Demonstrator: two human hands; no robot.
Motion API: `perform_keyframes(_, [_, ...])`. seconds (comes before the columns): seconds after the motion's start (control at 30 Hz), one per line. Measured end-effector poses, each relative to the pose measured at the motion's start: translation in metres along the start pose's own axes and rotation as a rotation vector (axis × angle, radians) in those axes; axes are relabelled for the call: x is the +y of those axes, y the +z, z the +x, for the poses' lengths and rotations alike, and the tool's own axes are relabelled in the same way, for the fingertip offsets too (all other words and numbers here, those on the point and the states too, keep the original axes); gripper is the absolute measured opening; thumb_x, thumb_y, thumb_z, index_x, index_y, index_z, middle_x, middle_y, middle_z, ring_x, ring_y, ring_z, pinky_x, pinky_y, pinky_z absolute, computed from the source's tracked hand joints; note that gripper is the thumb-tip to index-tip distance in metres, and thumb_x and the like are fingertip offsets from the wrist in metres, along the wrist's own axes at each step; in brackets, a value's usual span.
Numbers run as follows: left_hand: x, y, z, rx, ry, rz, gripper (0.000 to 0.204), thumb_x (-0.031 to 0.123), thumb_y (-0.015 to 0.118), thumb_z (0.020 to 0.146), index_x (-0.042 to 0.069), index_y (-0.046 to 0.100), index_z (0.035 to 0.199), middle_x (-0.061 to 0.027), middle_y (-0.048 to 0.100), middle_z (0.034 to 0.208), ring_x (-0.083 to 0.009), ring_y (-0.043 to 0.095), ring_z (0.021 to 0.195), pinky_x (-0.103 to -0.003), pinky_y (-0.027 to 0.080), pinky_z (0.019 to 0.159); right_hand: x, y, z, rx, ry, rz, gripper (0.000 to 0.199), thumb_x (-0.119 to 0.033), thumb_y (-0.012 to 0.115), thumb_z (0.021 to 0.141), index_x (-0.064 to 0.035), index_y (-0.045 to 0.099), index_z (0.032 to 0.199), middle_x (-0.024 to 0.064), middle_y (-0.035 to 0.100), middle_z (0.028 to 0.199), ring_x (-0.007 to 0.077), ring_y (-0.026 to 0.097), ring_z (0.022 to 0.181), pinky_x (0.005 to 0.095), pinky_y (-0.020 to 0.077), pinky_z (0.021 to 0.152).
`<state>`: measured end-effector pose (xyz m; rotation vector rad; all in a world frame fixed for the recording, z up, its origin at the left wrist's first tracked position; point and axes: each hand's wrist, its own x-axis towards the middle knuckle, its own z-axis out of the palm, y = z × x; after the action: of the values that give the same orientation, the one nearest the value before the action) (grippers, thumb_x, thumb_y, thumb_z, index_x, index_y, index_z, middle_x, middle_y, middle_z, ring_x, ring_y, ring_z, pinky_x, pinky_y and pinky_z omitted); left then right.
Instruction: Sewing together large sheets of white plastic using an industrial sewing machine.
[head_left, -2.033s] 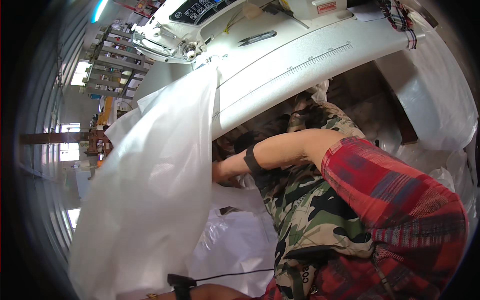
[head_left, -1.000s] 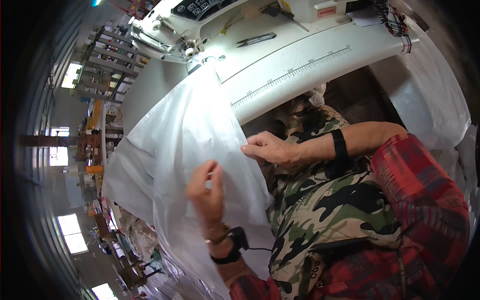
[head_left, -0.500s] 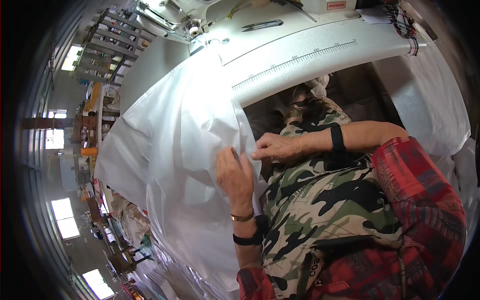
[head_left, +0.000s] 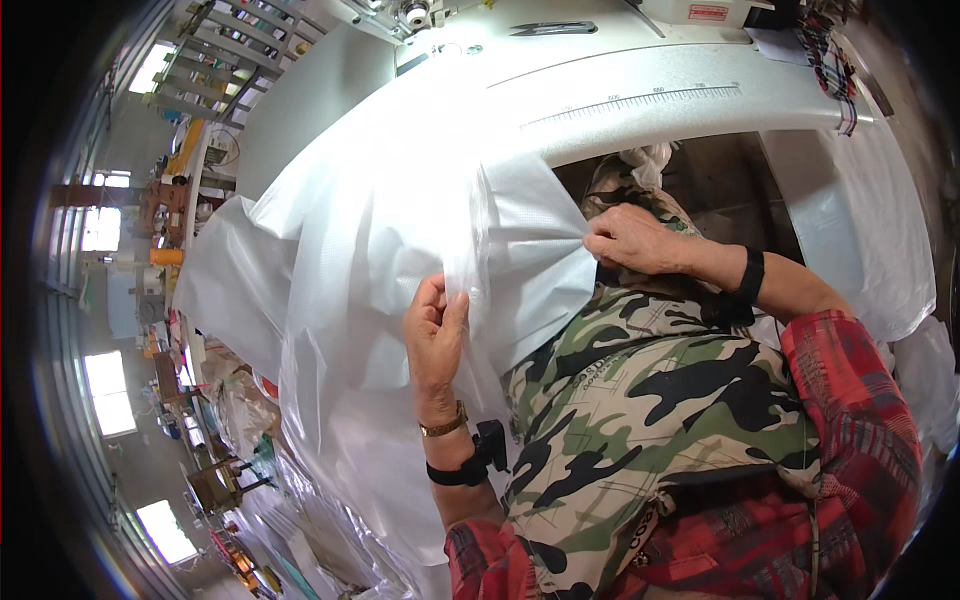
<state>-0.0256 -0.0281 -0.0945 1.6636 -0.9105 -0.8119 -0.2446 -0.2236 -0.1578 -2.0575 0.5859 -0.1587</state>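
Observation:
A large, translucent white plastic sheet (head_left: pixel 350 230) drapes from the sewing machine table down over my lap. My right hand (head_left: pixel 640 240) pinches its edge and holds it stretched out to the right, so creases run toward the fingers. Closer to the middle, my left hand (head_left: pixel 437 335) grips a clear, gathered strip of the sheet between thumb and fingers. Bright light washes out the sheet near the sewing machine head (head_left: pixel 415 15), whose needle area is only partly visible.
Thread snips (head_left: pixel 553 29) lie on the white machine table (head_left: pixel 640 75), which has a printed ruler along its front edge. Plaid cloth (head_left: pixel 828 70) hangs at the far right, above more plastic sheeting (head_left: pixel 880 220). A slatted rack (head_left: pixel 225 60) stands far left.
My right hand has moved right and up, pulling the sheet's edge out from beside my left hand. The left hand has shifted slightly left and turned, now holding the clear strip.

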Motion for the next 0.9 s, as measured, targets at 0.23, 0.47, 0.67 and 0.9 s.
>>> perform_keyframes(0.23, [0.004,0.011,0.000,0.011,0.046,0.108,0.020,0.009,0.053,0.098,-0.003,0.057,0.114,0.0006,0.060,0.083,-0.0045,0.049,0.072,-0.022,0.040,0.061,-0.078,0.007,0.012,0.203,-0.182,0.122,0.043,-0.042,0.065,0.089,0.0010,0.064,0.092,0.0162,0.065,0.071,0.0323,0.065,0.068,0.0405,0.0498,0.063])
perform_keyframes(0.47, [0.012,0.021,0.008,0.099,0.271,0.430,0.019,0.009,0.058,0.093,-0.001,0.063,0.108,-0.0182,0.064,0.078,-0.0316,0.061,0.066,-0.036,0.048,0.063,-0.082,0.045,0.041,0.023,-0.134,0.148,0.032,-0.026,0.062,0.089,0.0039,0.064,0.078,0.0152,0.064,0.065,0.0251,0.061,0.059,0.0386,0.0491,0.061])
perform_keyframes(0.67, [0.005,0.021,0.006,0.136,0.380,0.468,0.017,0.010,0.060,0.090,-0.002,0.067,0.100,-0.0178,0.067,0.081,-0.0325,0.064,0.069,-0.036,0.050,0.064,-0.096,0.049,0.020,-0.015,-0.128,0.270,0.029,-0.022,0.058,0.092,0.0027,0.059,0.078,0.0124,0.063,0.064,0.0190,0.061,0.055,0.0353,0.0489,0.057])
perform_keyframes(0.9, [0.010,0.028,0.016,0.053,0.076,0.043,0.032,0.021,0.066,0.094,-0.003,0.059,0.073,0.0013,0.050,0.060,-0.0049,0.041,0.058,-0.025,0.034,0.050,-0.096,0.062,0.020,0.085,-0.378,-0.066,0.014,-0.015,0.061,0.088,-0.0021,0.062,0.093,0.0196,0.062,0.070,0.0376,0.063,0.067,0.0423,0.0512,0.061])
